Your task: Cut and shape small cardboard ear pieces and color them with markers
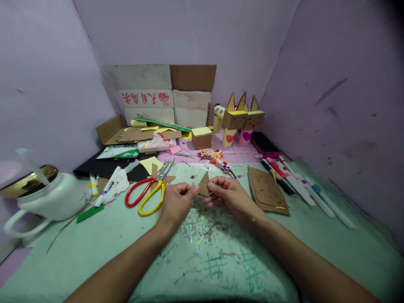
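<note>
A small pointed piece of brown cardboard (204, 184) is held up between my two hands above the middle of the table. My right hand (229, 192) pinches its right side between thumb and fingers. On the other side, my left hand (177, 204) is closed, its thumb tip at the left edge of the piece; its inner fingertips are hidden. Just left of that hand lie scissors (150, 185) with one red and one yellow handle, blades apart, over cardboard scraps. Beyond the hands rests a glue gun (217, 160) with a colourful patterned body.
Stacked cardboard pieces (268, 191) and several markers (296, 185) lie at right. A white teapot-shaped cup (59, 195) stands at left. Behind are a cardboard box (202, 139), animal-headed paper-tube figures (235, 122), a phone (264, 143) and a paper pile (135, 134). Crumbs litter the green cover (176, 269).
</note>
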Demonstrator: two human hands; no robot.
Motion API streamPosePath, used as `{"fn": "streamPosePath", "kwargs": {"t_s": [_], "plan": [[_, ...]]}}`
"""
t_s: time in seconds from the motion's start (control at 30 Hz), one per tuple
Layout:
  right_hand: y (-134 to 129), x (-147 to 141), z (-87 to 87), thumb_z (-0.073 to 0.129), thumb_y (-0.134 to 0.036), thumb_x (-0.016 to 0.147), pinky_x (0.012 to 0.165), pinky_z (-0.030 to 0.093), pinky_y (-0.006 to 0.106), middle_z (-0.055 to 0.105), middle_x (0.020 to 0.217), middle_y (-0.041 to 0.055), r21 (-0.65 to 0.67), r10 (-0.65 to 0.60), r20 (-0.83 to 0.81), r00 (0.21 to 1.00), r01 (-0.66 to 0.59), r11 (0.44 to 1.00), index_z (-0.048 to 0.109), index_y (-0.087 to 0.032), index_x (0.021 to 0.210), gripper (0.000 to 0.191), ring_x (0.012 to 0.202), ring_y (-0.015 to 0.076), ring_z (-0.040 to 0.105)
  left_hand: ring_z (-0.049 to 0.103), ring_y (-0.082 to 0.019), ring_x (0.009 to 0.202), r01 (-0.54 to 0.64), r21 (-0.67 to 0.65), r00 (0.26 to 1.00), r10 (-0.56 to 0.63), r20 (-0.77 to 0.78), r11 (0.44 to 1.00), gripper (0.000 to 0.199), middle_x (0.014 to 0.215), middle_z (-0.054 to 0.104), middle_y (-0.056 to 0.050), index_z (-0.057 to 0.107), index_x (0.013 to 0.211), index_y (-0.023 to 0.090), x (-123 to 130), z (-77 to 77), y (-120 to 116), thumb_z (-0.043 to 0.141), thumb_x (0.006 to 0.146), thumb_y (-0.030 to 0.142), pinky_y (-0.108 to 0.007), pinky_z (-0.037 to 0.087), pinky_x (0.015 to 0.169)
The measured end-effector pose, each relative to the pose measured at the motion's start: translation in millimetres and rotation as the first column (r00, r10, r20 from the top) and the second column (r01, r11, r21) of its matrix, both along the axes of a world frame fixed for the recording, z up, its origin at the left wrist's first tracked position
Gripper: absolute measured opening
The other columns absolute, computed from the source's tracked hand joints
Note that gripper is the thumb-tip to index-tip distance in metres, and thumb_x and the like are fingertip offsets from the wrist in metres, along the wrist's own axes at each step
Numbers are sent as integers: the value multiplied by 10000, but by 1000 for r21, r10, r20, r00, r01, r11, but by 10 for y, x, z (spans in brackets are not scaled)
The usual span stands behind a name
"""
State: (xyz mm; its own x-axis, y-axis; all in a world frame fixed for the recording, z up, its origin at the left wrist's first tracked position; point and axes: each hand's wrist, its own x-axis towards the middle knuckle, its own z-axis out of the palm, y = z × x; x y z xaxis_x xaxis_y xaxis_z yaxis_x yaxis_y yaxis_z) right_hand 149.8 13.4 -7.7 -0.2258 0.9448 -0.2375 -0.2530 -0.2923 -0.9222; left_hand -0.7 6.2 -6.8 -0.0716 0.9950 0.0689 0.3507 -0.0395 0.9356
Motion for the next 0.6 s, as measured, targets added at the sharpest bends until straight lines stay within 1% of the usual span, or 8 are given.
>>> {"fn": "streamPosePath", "kwargs": {"t_s": [0.1, 0.27, 0.37, 0.47, 0.6], "plan": [[3, 6, -15, 792, -345, 563, 484, 541, 226, 628, 533, -27, 6, 7, -13, 1000, -7, 1000, 569, -155, 707, 326, 472, 127, 639, 355, -90, 439, -6, -6, 1000, 6, -21, 1000, 317, 404, 438, 29, 549, 447, 143, 6, -11, -1, 603, 673, 358, -229, 266, 445], [9, 11, -36, 824, -334, 516, 511, 555, 238, 658, 619, -9, 16, 33, -70, 997, -32, 999, 597, -144, 730, 365, 501, 132, 657, 337, -89, 441, -22, 12, 999, 22, -38, 1000, 316, 405, 431, 31, 536, 446, 146, 9, -26, -2, 587, 675, 357, -229, 262, 444], [4, 8, -36, 836, -328, 494, 512, 555, 237, 654, 602, -12, 12, 23, -88, 996, -22, 1000, 601, -139, 725, 380, 504, 136, 660, 360, -93, 455, -21, 34, 999, 22, -39, 999, 302, 417, 445, 24, 546, 451, 146, 15, -17, -8, 591, 672, 346, -228, 277, 452], [-8, 6, -33, 836, -315, 492, 501, 553, 237, 654, 575, -14, 4, 3, -97, 995, -3, 1000, 602, -140, 729, 376, 493, 137, 657, 382, -94, 441, 21, 1, 999, -21, 29, 1000, 248, 425, 470, 25, 585, 520, 146, 25, -6, -14, 593, 674, 341, -220, 287, 439], [-24, 4, -34, 829, -298, 500, 458, 535, 230, 660, 549, -9, -7, -16, -90, 996, 15, 1000, 601, -142, 727, 358, 460, 137, 645, 328, -71, 350, 88, -89, 979, -70, 192, 992, 216, 372, 424, 59, 575, 594, 158, 42, -16, -30, 584, 680, 356, -204, 233, 373]]}}
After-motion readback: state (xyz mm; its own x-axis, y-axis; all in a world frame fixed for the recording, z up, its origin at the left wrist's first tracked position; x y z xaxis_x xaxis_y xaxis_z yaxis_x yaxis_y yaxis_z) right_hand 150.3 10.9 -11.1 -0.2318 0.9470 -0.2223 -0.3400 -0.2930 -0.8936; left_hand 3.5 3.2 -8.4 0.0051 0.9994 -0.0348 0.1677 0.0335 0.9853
